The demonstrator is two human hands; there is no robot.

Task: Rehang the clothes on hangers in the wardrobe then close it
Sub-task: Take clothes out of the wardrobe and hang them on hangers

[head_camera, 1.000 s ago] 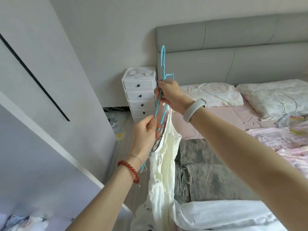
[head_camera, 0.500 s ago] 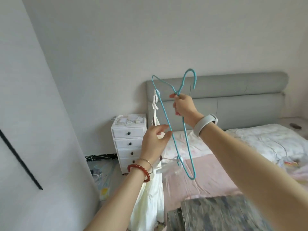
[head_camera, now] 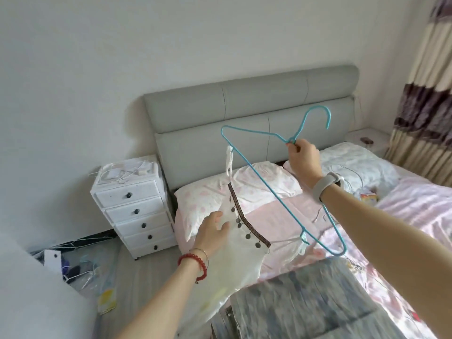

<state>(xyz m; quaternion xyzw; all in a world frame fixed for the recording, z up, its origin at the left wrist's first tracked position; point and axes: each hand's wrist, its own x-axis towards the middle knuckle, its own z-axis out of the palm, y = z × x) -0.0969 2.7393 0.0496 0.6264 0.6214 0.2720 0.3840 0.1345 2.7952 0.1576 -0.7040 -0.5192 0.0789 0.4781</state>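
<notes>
A blue wire hanger (head_camera: pixel 269 184) is held tilted above the bed, hook up and to the right. My right hand (head_camera: pixel 302 156) grips it at the neck just below the hook. A cream strappy dress (head_camera: pixel 234 253) with a brown coin-trimmed neckline hangs from it by both straps, one at each end of the hanger. My left hand (head_camera: pixel 211 230) touches the dress's upper left side with fingers spread and relaxed. The wardrobe is out of view.
A bed (head_camera: pixel 403 204) with pink sheets, pillows and a grey headboard (head_camera: pixel 249 113) fills the right. Grey jeans (head_camera: pixel 305 302) lie on its near edge. A white drawer unit (head_camera: pixel 133 206) stands left of the bed, with clutter on the floor (head_camera: pixel 80 267) beside it. Curtains (head_camera: pixel 425 94) hang far right.
The hanger has swung from nearly vertical to a wide tilt, and the dress now hangs spread by both straps. My left hand dropped lower onto the dress. The view shifted right.
</notes>
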